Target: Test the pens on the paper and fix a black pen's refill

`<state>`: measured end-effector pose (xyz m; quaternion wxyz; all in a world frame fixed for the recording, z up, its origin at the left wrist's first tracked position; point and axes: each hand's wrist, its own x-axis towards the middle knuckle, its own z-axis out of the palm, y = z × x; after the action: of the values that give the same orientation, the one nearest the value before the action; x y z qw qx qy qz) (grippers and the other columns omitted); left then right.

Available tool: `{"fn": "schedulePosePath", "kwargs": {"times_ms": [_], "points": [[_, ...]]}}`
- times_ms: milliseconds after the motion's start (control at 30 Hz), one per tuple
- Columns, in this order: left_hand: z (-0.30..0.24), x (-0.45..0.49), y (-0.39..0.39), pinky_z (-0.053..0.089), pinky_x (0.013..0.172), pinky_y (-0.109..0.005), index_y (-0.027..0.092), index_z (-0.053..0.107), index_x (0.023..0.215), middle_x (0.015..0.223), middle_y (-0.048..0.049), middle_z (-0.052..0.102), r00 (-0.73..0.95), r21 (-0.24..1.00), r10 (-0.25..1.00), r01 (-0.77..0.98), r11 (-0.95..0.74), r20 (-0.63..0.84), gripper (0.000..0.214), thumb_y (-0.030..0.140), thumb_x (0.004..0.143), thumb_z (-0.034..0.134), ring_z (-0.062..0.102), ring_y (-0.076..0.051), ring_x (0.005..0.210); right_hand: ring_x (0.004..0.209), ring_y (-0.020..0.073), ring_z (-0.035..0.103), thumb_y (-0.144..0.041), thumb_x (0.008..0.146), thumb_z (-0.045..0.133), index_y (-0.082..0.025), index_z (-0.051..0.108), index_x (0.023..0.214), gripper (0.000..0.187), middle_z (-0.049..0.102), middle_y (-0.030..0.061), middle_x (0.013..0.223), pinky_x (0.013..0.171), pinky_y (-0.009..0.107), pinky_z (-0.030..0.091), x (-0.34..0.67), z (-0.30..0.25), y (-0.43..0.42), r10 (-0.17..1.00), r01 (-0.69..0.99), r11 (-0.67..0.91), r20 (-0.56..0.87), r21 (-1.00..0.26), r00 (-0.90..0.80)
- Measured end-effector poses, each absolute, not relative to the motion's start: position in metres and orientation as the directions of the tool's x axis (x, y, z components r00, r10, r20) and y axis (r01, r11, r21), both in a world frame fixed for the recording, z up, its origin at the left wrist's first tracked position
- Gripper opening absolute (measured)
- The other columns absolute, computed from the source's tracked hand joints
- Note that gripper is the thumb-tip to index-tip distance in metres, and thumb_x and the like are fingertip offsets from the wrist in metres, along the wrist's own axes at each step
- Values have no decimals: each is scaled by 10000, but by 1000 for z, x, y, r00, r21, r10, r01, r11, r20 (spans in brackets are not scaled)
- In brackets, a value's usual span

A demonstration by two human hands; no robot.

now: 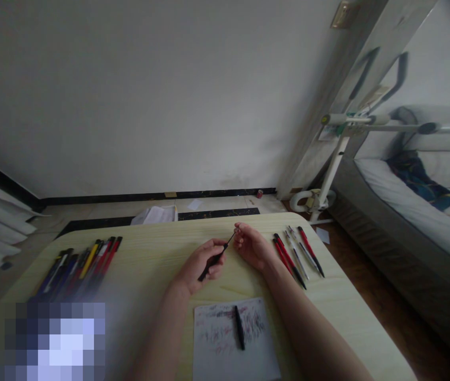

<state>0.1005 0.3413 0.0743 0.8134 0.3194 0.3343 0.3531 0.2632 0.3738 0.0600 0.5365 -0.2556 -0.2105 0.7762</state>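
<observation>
My left hand is closed around a black pen barrel, held at a slant above the table. A thin refill sticks out of the barrel's upper end towards my right hand. The fingers of my right hand are pinched together at the refill's tip; whether they hold the refill or another small part is too small to tell. Below both hands lies a white sheet of paper covered in black and red scribbles. A black pen part rests on the sheet.
On the table's left lies a row of several pens in blue, yellow, red and black. Several red-black and clear pens lie right of my right forearm. Beyond the table are a wall, white exercise equipment and a bed.
</observation>
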Motion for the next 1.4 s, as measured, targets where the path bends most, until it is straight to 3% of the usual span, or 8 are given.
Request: {"fn": "schedulePosePath", "kwargs": {"times_ms": [500, 1400], "points": [[74, 100, 342, 166, 343, -149, 187, 482, 937, 600, 45, 471, 531, 753, 784, -357, 552, -322, 213, 286, 751, 509, 309, -10, 344, 484, 38, 454, -203, 691, 645, -137, 624, 803, 132, 538, -38, 586, 474, 154, 383, 261, 59, 373, 949, -655, -288, -115, -698, -294], [71, 100, 342, 160, 346, -155, 192, 476, 951, 609, 45, 466, 532, 761, 793, -371, 532, -295, 184, 265, 782, 475, 294, -7, 347, 513, 43, 451, -208, 704, 637, -153, 624, 760, 80, 545, -30, 643, 497, 169, 380, 259, 57, 372, 947, -618, -261, -73, -741, -312]]}}
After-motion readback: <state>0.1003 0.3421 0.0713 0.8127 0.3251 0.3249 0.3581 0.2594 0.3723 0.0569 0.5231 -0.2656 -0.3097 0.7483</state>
